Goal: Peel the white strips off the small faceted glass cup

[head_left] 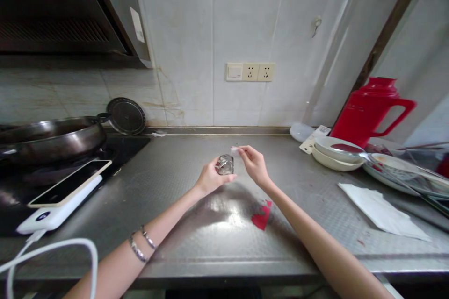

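My left hand (211, 178) is wrapped round a small, shiny, dark-and-clear object (226, 165), perhaps a little jar or wrapped piece; its exact nature is hard to tell. Just right of it, my right hand (253, 163) pinches a small white scrap (235, 151) between thumb and fingertips, close to the top of the shiny object. Both hands are raised over the metal counter (182, 159). A torn red piece (261, 217) lies on the counter below my right hand.
At left, a phone (72, 182) rests on a white power bank (59, 210) with a cable, near a pan (52, 142). At right are a red thermos (366, 114), stacked bowls (333, 161), plates (389, 180) and a white tissue (382, 210).
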